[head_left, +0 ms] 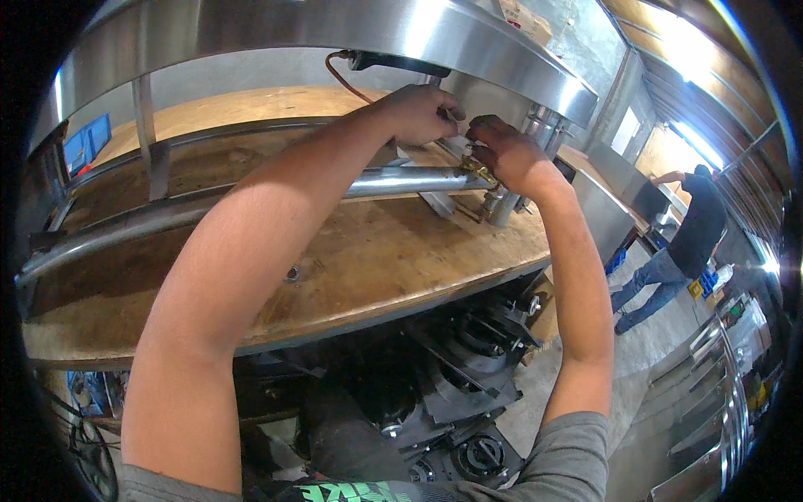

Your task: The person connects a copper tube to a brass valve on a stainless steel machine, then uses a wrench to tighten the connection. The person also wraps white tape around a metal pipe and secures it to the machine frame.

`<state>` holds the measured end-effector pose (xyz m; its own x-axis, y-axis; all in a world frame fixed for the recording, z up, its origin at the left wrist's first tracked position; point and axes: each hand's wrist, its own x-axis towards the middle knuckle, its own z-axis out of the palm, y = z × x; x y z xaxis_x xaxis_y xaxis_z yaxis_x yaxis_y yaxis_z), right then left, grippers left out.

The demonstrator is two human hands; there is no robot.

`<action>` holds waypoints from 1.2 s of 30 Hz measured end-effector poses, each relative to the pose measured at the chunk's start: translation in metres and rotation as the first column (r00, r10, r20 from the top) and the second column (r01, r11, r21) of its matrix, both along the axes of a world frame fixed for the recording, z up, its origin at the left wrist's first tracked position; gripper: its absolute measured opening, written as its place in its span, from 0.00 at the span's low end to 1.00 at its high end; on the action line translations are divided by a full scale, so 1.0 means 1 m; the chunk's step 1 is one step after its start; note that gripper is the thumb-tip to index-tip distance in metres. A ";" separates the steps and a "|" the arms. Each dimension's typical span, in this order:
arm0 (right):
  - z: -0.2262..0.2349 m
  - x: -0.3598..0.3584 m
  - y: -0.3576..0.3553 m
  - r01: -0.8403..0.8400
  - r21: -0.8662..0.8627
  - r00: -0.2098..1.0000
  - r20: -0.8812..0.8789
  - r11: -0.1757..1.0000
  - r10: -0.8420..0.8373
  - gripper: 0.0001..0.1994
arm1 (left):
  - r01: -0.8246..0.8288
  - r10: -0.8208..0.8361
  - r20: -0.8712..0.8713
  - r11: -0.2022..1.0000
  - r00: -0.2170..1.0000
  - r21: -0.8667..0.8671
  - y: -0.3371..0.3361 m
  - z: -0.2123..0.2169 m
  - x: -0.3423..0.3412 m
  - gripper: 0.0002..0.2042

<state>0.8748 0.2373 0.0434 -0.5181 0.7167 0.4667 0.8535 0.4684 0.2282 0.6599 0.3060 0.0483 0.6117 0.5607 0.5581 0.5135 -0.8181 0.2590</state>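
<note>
My left hand (421, 115) is raised beneath the stainless steel top (351, 29), its fingers curled together in a pinch. Whatever lies between them is too small to make out. Facing it, my right hand (512, 152) has its fingers bent inward, just above a brass valve fitting (478, 170) at the end of a steel pipe (410, 181). The right fingertips are close to the fitting; what they grip is hidden. Behind my left hand, a reddish-brown hose (339, 77) runs down from a dark part under the steel top. A steel leg (544, 125) stands right of my hands.
The steel frame rests on a wooden workbench (376, 268). Black cast burners (477, 351) are piled below its front edge. At the right, another person (690, 226) stands by a bench, and steel racks (711, 402) lie nearer. A blue box (88, 144) is far left.
</note>
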 end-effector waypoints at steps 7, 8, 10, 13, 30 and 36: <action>-0.005 0.012 0.002 -0.042 0.014 0.998 -0.040 0.999 0.043 0.23 | 0.047 -0.052 -0.063 0.996 0.997 -0.081 -0.010 0.001 -0.003 0.20; -0.006 0.014 0.002 -0.087 -0.013 0.991 -0.105 0.996 0.086 0.24 | 0.059 -0.065 -0.072 0.994 0.995 -0.090 -0.010 0.002 -0.003 0.20; -0.007 0.017 0.002 -0.063 -0.111 0.969 -0.243 0.992 0.035 0.25 | 0.081 -0.092 -0.092 0.990 0.991 -0.115 -0.009 0.001 -0.002 0.21; -0.008 0.019 0.002 -0.057 -0.089 0.964 -0.264 0.994 0.032 0.23 | 0.078 -0.094 -0.100 0.984 0.990 -0.158 -0.008 0.000 -0.001 0.21; 0.007 0.004 -0.033 -0.008 -0.122 0.926 -0.375 0.993 -0.038 0.20 | 0.198 -0.217 -0.055 0.951 0.975 -0.237 -0.011 0.003 -0.002 0.15; 0.011 -0.007 -0.041 -0.051 -0.143 0.941 -0.338 0.988 0.000 0.20 | 0.191 -0.213 -0.045 0.937 0.976 -0.291 -0.011 0.003 -0.002 0.14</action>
<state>0.8674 0.1961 0.0545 -0.3687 0.7794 0.5066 0.8556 0.4976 -0.1429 0.6583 0.2953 0.0517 0.7625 0.5489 0.3426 0.3715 -0.8049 0.4627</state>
